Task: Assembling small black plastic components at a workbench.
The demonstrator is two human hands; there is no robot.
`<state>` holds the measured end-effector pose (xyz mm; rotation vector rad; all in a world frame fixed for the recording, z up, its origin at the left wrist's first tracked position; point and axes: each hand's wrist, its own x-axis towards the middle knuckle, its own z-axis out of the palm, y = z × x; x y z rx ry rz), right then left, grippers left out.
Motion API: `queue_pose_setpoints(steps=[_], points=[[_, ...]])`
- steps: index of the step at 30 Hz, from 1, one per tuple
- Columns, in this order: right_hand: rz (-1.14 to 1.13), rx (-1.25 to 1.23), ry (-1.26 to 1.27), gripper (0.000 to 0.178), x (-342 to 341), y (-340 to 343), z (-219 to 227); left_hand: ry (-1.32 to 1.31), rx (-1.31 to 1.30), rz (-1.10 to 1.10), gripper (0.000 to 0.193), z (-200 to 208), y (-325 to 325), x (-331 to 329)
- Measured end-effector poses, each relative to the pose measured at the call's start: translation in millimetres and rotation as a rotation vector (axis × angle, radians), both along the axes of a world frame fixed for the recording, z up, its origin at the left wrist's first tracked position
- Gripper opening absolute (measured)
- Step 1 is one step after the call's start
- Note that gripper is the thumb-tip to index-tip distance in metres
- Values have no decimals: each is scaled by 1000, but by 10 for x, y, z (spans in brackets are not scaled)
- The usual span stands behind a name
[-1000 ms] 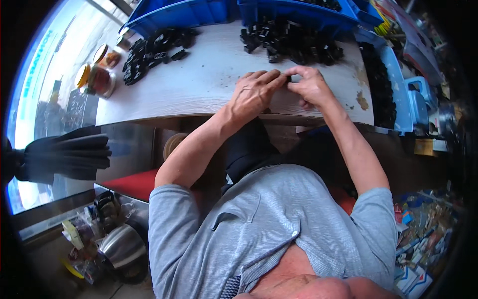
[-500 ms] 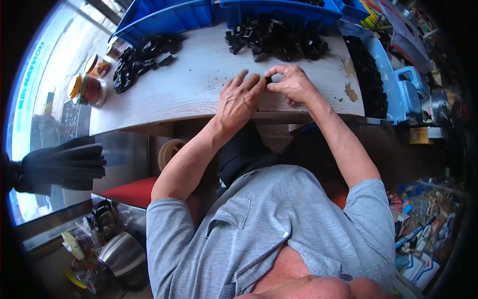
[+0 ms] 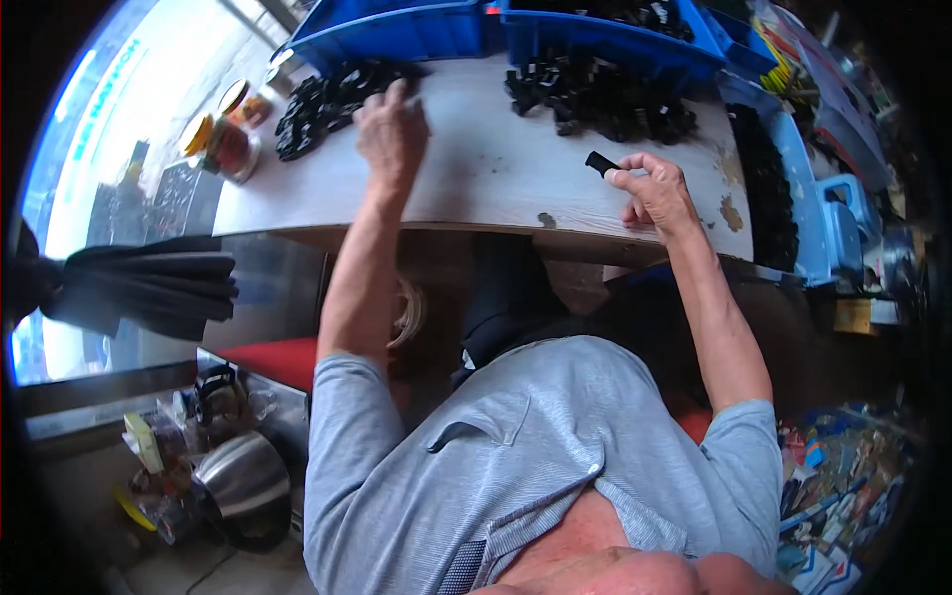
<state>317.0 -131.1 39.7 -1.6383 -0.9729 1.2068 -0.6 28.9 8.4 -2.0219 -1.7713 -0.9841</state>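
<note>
Near the pile of small black plastic parts at the table's left, my left hand hovers with its fingers apart, slightly smeared by motion. Nothing shows in it. My right hand pinches a small black plastic part between thumb and fingertips, above the right front of the table. The part is short and roughly rectangular, and sticks out to the left of the fingers. A second heap of black parts lies farther back, to the right of the middle.
Blue bins line the back of the pale, worn table. A light blue crate of black parts stands at the right, beside a blue jug. Jars with yellow lids sit at the left edge. A steel kettle is lower left.
My hands were together over the table's front with a black part between them. Now the left has moved away to the left pile, and the right has drawn rightward, keeping a part.
</note>
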Motion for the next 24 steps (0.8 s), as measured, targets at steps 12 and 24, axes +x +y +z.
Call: queue_pose_setpoints(steps=[12, 24], points=[[-758, 150, -6, 37, 1459, 30, 13, 52, 23, -163, 23, -212, 17, -22], [-423, -66, -301, 49, 1091, 660, -57, 90, -51, -357, 30, -293, 140, 116]])
